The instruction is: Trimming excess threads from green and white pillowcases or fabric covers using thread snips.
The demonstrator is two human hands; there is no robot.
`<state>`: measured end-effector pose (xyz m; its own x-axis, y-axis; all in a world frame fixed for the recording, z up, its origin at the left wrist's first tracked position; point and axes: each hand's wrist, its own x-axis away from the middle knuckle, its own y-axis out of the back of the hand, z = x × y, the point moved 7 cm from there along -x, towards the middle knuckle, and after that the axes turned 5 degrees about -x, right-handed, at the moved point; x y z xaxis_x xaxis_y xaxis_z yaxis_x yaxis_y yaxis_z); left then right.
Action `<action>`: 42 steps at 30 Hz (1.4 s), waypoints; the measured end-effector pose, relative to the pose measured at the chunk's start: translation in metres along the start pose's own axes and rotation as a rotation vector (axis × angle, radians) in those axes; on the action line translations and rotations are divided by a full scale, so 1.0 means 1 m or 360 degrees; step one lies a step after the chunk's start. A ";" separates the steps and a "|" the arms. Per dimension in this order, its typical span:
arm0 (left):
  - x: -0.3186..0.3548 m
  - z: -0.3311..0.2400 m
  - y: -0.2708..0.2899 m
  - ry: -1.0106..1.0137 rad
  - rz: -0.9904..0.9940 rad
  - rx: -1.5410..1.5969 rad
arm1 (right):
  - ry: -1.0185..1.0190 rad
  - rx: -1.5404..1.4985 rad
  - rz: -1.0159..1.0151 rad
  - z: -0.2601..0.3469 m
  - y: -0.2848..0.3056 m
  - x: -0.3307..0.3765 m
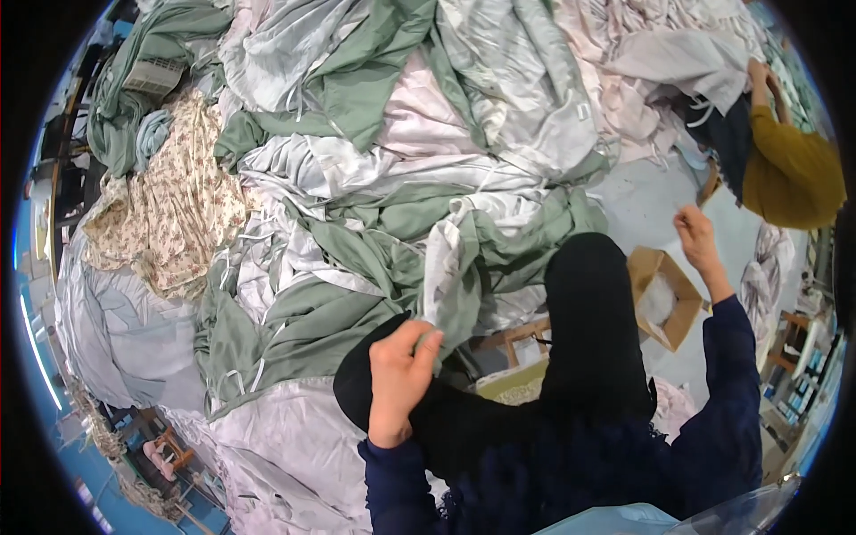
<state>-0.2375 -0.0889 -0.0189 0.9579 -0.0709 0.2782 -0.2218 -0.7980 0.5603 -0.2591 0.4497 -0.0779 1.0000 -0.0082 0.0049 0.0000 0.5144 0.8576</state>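
Note:
My left hand (403,373) is closed over my bent knee, pinching the edge of a green and white cloth (443,272). That cloth runs up from my fingers into a large heap of green, white and pale pink fabric (357,227). My right hand (697,236) is raised off to the right, away from the heap. Its fingers are curled together, and whatever they may hold is too small to make out. Below it, an opened cardboard box (664,299) with a whitish thing inside stands on the grey floor (646,192).
A floral cloth (174,192) lies at the left, near a pale basket (154,77). At the far right, another person in a mustard top (794,174) has a hand (761,82) at white fabric. A wooden stool (515,342) shows beside my dark-clothed leg (588,312).

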 end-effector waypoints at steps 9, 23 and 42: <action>0.000 0.011 -0.011 -0.0058 -0.0108 -0.0006 | -0.0784 0.0713 -0.0460 -0.232 0.187 0.330; 0.009 0.031 -0.016 -0.0054 -0.0186 -0.0094 | -0.1607 0.1792 -0.0429 -0.335 0.253 0.543; 0.194 -0.138 0.022 -0.1153 -0.0595 0.0307 | 0.0693 -0.1721 0.0590 0.270 -0.022 0.104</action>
<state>-0.0818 -0.0378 0.1552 0.8568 -0.0957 -0.5067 0.1059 -0.9290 0.3545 -0.1577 0.2057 0.0425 0.8608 0.4712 -0.1923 -0.4851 0.8739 -0.0299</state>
